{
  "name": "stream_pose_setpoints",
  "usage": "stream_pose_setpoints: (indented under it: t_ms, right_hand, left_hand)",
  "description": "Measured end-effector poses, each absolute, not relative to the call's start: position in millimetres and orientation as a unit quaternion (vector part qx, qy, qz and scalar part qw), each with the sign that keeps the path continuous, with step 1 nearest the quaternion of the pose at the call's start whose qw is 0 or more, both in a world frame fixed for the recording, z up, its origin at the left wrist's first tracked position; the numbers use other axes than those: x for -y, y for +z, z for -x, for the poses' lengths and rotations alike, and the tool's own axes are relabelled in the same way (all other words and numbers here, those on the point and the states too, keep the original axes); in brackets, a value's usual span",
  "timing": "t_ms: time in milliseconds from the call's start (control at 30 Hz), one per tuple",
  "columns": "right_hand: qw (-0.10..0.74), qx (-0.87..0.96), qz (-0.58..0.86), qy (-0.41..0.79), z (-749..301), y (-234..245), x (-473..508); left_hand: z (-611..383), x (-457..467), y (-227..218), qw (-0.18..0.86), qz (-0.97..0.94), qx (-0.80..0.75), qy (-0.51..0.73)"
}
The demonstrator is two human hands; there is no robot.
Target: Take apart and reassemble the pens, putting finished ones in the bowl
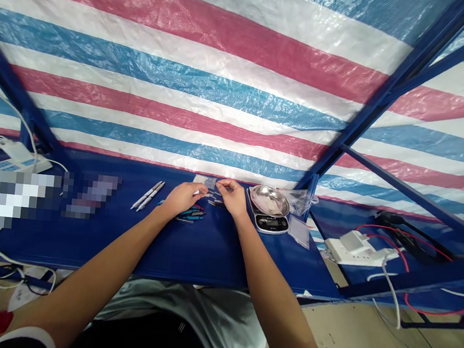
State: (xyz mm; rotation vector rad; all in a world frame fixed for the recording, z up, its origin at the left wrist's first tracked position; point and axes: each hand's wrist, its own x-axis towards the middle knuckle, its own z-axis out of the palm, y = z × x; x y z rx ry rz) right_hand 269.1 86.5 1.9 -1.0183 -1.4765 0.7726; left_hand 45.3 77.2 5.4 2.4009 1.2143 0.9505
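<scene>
The left hand [183, 198] and right hand [233, 197] have curled fingers; what they grip, I cannot tell. Teal pens [194, 213] lie on the counter [199, 255] under and beside the left hand, two white pens [146, 195] farther left; a digital scale [271, 225] stands just right of the right hand.

Surface [199, 255]: two pens [150, 196] left of both hands. Left hand [180, 197] next, thin parts [194, 214] beside and in front of it. Loose pieces [215, 203] between left hand and right hand [233, 197]; packet [208, 181] behind. Scale [271, 225] right of right hand, bowl [270, 200] on it. Bag [301, 202] right of bowl; sachet [299, 231] in front of bag. Power strip [356, 251] farther right. Sheet [183, 82] behind surface.
</scene>
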Motion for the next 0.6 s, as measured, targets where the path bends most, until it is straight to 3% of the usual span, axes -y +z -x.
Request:
stream_pose_setpoints:
  t_ms: [200,600]
  right_hand:
    - [0.542,0.604,0.351,0.467,-262,15,-76]
    - [0.521,0.613,0.329,0.494,-258,25,-65]
  left_hand:
    - [-40,-64,15,0.228,-0.73,-0.442,0.47]
    - [-40,-56,12,0.255,-0.727,-0.428,0.473]
